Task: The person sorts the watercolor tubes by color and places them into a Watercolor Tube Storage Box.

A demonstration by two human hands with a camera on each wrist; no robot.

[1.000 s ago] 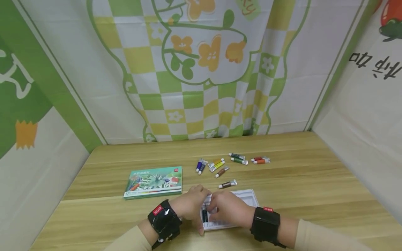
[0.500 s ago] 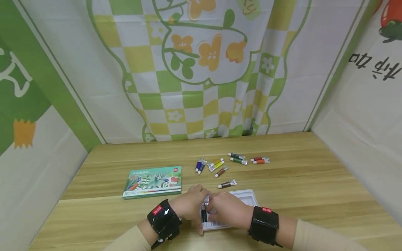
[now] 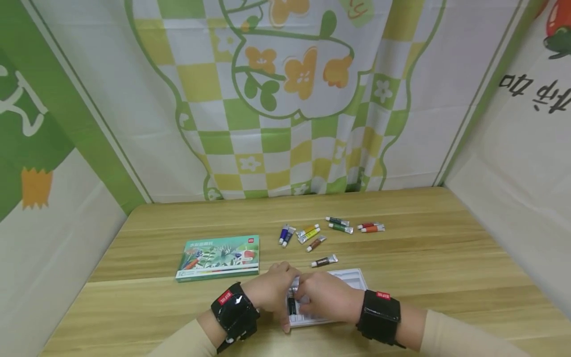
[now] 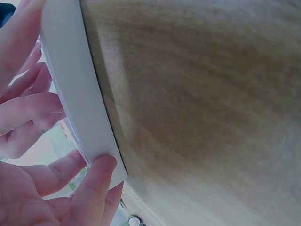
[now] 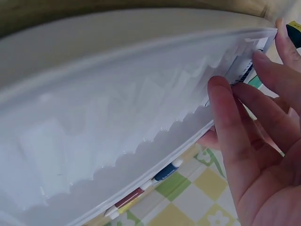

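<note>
A white plastic tray (image 3: 359, 278) with ridged slots lies at the table's near side. My left hand (image 3: 273, 288) grips its left end, with fingertips on the outer wall (image 4: 77, 94) in the left wrist view. In the leftmost slot lies a black paint tube (image 3: 292, 303), its cap toward me. My right hand (image 3: 327, 296) reaches over the tray from the right, fingers curled at this tube. In the right wrist view, its fingertips (image 5: 219, 87) are down in the tray beside the dark tube (image 5: 248, 70); they partly cover it.
Behind the tray lie a dark brown tube (image 3: 324, 261), a lighter brown tube (image 3: 316, 243), and blue (image 3: 284, 234), yellow (image 3: 310, 235), green (image 3: 341, 227) and orange (image 3: 372, 228) tubes. A green paint box (image 3: 218, 258) lies left. A patterned curtain (image 3: 276, 144) hangs behind.
Both hands stay almost where they were on the tray. A little more of the tube's silver end shows between them now. The loose tubes and the box have not moved.
</note>
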